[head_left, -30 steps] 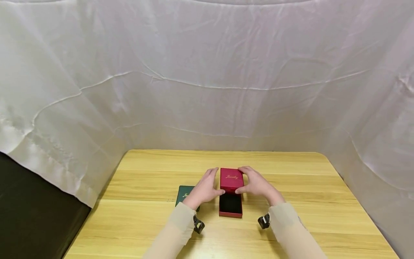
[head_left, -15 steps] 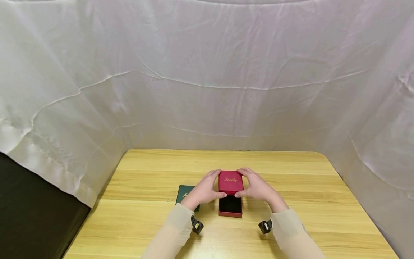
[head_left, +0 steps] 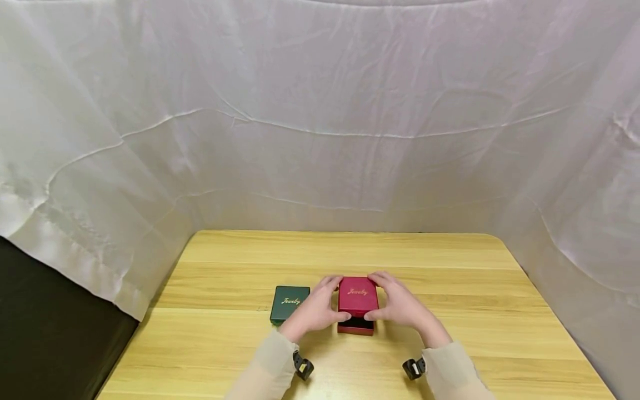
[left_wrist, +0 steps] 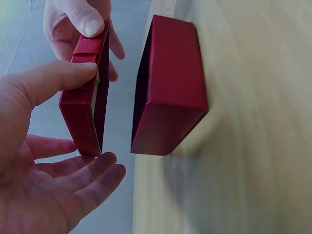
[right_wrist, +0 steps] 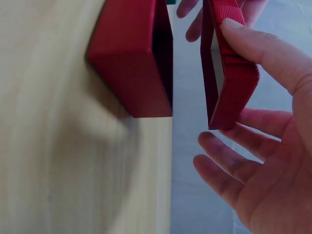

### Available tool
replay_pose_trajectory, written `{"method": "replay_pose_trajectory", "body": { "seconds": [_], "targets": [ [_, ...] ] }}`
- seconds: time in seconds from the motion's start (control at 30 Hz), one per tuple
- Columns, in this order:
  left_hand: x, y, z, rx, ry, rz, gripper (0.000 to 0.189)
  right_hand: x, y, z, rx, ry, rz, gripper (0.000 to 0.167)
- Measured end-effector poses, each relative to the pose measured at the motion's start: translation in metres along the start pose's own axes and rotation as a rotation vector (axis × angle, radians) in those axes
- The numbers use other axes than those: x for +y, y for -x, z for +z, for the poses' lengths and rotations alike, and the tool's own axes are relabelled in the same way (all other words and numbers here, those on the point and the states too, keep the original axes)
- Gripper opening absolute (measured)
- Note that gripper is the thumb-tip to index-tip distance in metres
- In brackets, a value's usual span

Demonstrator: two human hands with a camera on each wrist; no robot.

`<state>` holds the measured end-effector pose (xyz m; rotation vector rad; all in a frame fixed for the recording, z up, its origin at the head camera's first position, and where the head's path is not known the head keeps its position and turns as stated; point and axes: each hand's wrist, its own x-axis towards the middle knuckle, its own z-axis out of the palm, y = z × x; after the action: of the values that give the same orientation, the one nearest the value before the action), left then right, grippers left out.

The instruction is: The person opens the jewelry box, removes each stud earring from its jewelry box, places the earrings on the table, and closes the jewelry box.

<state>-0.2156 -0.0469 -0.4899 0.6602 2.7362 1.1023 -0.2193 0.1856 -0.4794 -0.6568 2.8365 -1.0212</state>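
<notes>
Both hands hold a red box lid with gold "Jewelry" lettering point(head_left: 357, 304) between them. My left hand point(head_left: 320, 306) pinches its left side, thumb at the front edge and fingers along the side. On the right side my right hand point(head_left: 400, 304) grips it the same way. Below the lid stands the matching red box base point(head_left: 355, 330), its dark inside showing at the front in the head view. A gap separates the lid point(left_wrist: 84, 122) from the base point(left_wrist: 178, 63) in the left wrist view. The right wrist view shows that base point(right_wrist: 124, 53) resting on the table.
A green box with gold lettering point(head_left: 289, 300) lies on the wooden table point(head_left: 450, 278), left of my left hand. Tiny pale items point(head_left: 262, 308) lie left of it. Pale cloth point(head_left: 320, 166) hangs around the table's back and sides.
Both hands have brought the red lid toward me and over the base, covering more of its inside. The left hand now hides less of the green box.
</notes>
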Motion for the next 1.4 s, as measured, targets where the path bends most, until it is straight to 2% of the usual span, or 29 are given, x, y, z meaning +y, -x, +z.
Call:
{"method": "replay_pose_trajectory", "body": {
  "seconds": [0.57, 1.4],
  "targets": [
    [-0.004, 0.015, 0.014, 0.012, 0.031, -0.009, 0.092, 0.006, 0.012, 0.019, -0.006, -0.085, 0.048, 0.092],
    [-0.005, 0.017, 0.020, 0.016, 0.001, -0.013, 0.093, 0.006, 0.013, 0.027, -0.011, -0.077, 0.039, 0.091]
  ]
}}
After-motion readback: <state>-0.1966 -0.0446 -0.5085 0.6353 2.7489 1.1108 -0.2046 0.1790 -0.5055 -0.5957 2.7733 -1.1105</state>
